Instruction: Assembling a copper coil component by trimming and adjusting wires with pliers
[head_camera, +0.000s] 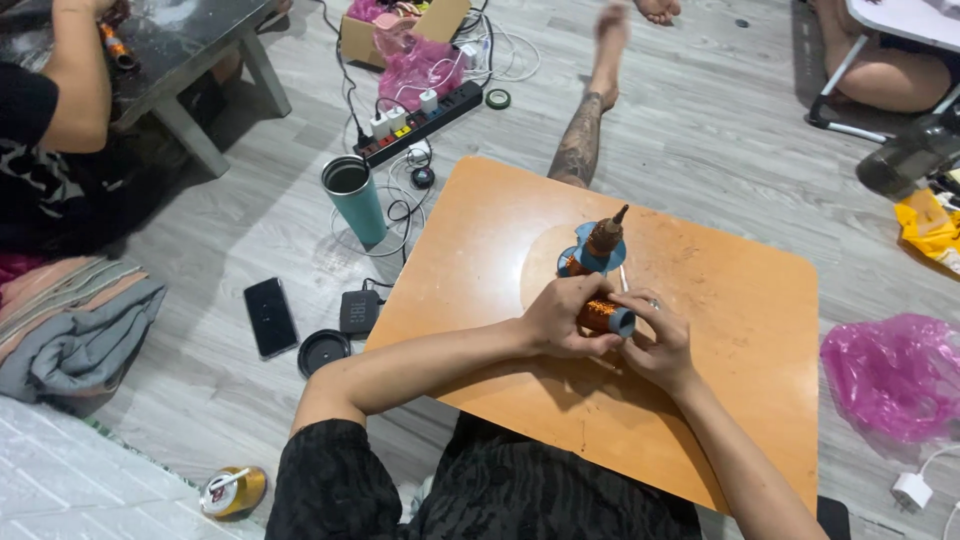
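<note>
Shiny copper-wound coil (603, 316) on a smooth wooden table (740, 330)
Matt teal metal tumbler (355, 200), crinkled glossy pink plastic bag (890, 375)

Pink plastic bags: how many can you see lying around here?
2. One pink plastic bag lies on the floor right of the orange table; another pink bag sits by the cardboard box near the power strip. More may be hidden.

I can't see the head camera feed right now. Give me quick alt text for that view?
Both hands, left hand and right hand, hold a small copper-wound coil over a low orange table, with a second blue-and-copper coil piece standing just behind. A teal tumbler, phone and power strip lie on the grey floor to the left.
</note>
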